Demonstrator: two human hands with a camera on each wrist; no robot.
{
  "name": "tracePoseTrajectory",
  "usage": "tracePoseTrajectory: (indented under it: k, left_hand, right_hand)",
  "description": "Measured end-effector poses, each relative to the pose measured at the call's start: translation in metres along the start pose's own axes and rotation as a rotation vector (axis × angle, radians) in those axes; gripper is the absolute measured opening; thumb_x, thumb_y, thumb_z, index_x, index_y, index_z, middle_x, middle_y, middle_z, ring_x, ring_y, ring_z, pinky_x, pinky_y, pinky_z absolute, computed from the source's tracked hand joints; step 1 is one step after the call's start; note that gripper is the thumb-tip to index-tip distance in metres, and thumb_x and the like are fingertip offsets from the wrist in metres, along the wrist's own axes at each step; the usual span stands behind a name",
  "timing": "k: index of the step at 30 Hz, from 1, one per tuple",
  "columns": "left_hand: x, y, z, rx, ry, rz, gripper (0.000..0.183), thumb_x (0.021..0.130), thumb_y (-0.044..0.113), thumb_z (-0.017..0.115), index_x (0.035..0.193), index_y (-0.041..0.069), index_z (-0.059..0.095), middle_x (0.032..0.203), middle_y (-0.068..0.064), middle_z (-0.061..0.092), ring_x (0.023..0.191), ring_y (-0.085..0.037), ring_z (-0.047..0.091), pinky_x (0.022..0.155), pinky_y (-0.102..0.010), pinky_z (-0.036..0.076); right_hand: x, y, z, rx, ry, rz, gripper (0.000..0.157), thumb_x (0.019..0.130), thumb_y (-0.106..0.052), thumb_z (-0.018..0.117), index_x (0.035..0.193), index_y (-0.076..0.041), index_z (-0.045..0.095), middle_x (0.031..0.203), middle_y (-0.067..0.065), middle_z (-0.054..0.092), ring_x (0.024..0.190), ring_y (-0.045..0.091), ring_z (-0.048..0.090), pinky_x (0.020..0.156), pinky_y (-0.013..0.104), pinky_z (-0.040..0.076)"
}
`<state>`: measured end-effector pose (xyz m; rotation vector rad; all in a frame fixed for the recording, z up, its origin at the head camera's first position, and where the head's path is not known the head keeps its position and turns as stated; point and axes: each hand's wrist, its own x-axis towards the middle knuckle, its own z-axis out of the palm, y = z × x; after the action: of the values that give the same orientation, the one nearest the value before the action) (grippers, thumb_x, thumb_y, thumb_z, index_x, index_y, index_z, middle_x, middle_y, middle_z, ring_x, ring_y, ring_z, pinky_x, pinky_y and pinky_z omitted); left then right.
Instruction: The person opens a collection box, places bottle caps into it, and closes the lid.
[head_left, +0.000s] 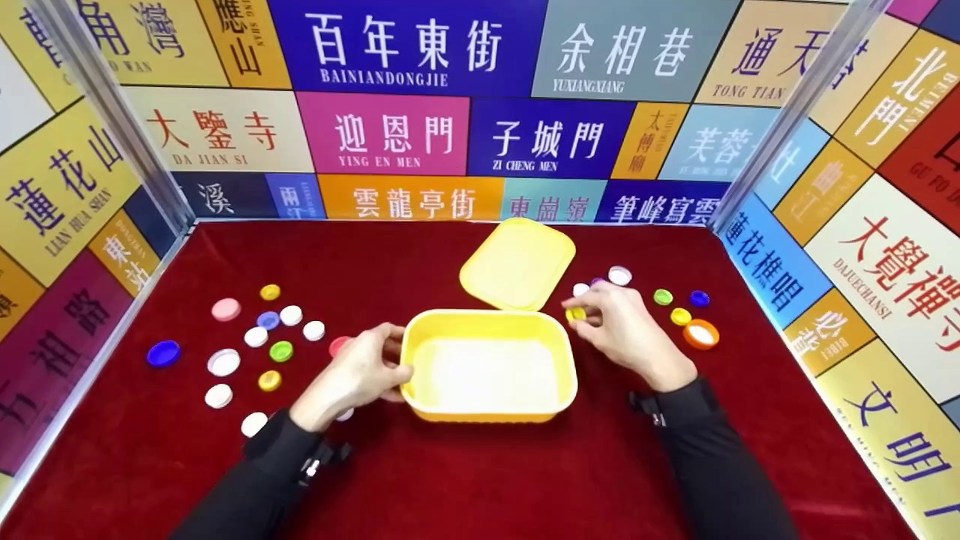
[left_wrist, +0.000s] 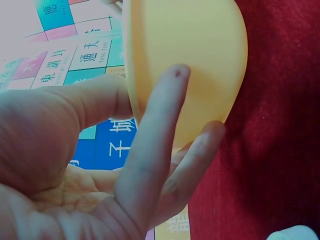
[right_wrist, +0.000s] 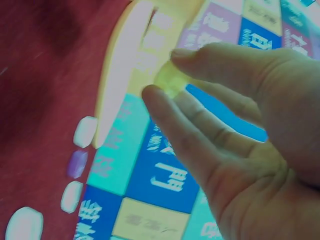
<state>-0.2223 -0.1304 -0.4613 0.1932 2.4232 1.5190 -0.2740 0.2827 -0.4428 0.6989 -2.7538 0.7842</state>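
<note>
A yellow rectangular plastic box (head_left: 489,417) stands lidless at the middle of the table, nothing inside it. My left hand (head_left: 361,369) holds its left end, thumb at the rim and fingers along the outer wall; the left wrist view shows those fingers (left_wrist: 165,110) against the yellow side. To the right of the box, my right hand (head_left: 626,330) pinches a small yellow bottle cap (head_left: 575,313) between thumb and fingertips. That same cap (right_wrist: 170,80) looks blurred in the right wrist view. Behind the box lies its yellow lid (head_left: 517,262).
Loose caps in several colours lie left of the box, among them a blue cap (head_left: 163,353) and a pink cap (head_left: 226,309). More sit at the right, including an orange cap (head_left: 701,334). Printed wall panels (head_left: 405,45) enclose the red tabletop (head_left: 480,480).
</note>
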Motion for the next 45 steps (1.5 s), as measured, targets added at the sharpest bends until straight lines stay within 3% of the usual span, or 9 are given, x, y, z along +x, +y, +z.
tracePoseTrajectory:
  k: [7,14,20,26,41,45]
  left_hand:
    - [0.001,-0.001,0.001,0.027,0.014,0.010,0.062,0.100,-0.002,0.079,0.159,-0.007,0.059,0.140,-0.030,0.078,0.101,-0.030,0.087,0.071,-0.039,0.074]
    - [0.003,-0.003,0.004,0.063,0.051,0.004,0.059,0.101,0.003,0.082,0.156,-0.006,0.063,0.139,-0.027,0.079,0.102,-0.030,0.087,0.071,-0.039,0.074]
    - [0.003,-0.004,0.006,0.073,0.070,-0.001,0.057,0.101,0.002,0.081,0.155,-0.005,0.064,0.139,-0.026,0.078,0.096,-0.029,0.087,0.068,-0.037,0.073]
    - [0.003,-0.005,0.007,0.067,0.070,0.006,0.058,0.100,0.000,0.078,0.155,-0.006,0.063,0.140,-0.027,0.078,0.097,-0.030,0.087,0.067,-0.037,0.073]
    - [0.004,-0.007,0.009,0.082,0.078,0.006,0.055,0.099,-0.001,0.077,0.152,-0.005,0.064,0.139,-0.025,0.078,0.095,-0.026,0.087,0.066,-0.036,0.072]
    - [0.005,-0.007,0.009,0.082,0.076,0.007,0.056,0.099,-0.002,0.076,0.153,-0.006,0.064,0.140,-0.026,0.078,0.095,-0.027,0.087,0.066,-0.036,0.072]
  right_hand:
    - [-0.002,-0.030,0.005,0.098,0.045,-0.168,0.028,0.097,0.002,0.091,0.124,-0.004,0.089,0.115,0.017,0.080,0.104,0.032,0.083,0.091,0.049,0.074]
    - [-0.005,-0.045,0.025,0.019,-0.085,-0.298,0.028,0.095,0.001,0.092,0.123,-0.002,0.089,0.111,0.017,0.081,0.099,0.032,0.080,0.083,0.041,0.074]
    - [-0.007,-0.054,0.039,-0.032,-0.204,-0.313,0.027,0.096,-0.002,0.093,0.123,-0.001,0.089,0.111,0.016,0.079,0.101,0.033,0.078,0.087,0.042,0.072]
    - [-0.010,-0.057,0.044,-0.084,-0.245,-0.296,0.027,0.096,-0.004,0.093,0.122,-0.003,0.089,0.110,0.015,0.078,0.101,0.031,0.074,0.091,0.043,0.068]
    - [-0.008,-0.052,0.039,-0.025,-0.201,-0.321,0.028,0.098,-0.004,0.092,0.125,0.000,0.087,0.111,0.018,0.079,0.096,0.032,0.074,0.083,0.040,0.067]
    - [-0.007,-0.051,0.036,0.006,-0.174,-0.320,0.029,0.098,-0.002,0.091,0.126,0.001,0.086,0.113,0.020,0.081,0.099,0.035,0.079,0.087,0.044,0.073]
